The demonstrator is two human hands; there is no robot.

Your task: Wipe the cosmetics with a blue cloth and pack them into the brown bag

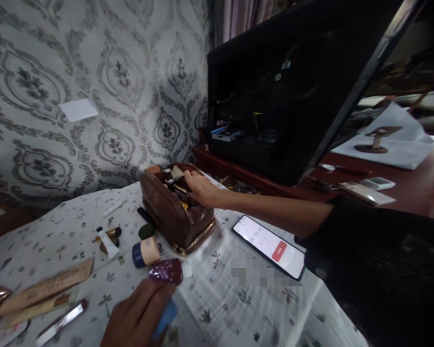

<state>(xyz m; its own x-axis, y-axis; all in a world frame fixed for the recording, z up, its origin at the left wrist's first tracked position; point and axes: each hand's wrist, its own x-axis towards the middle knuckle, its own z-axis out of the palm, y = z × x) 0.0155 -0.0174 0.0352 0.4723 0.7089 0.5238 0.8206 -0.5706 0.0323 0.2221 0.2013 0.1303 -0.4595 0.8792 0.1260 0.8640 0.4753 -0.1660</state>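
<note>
A brown toiletry bag stands unzipped on the patterned cloth, filled with cosmetics. My right hand reaches into its opening; the fingertips are partly hidden among the contents, so their grip is unclear. A small dark bottle pokes up inside the bag. My left hand is closed around a small blue object, mostly covered by the fingers. Just beyond those fingers lies a purple glitter bottle with a white cap. Beside it are a beige jar with a navy lid and a dark green round item.
A phone showing a running timer lies right of the bag. Several tubes, including a beige tube and a white tube, are scattered on the left. A large black screen stands on the red-brown desk behind.
</note>
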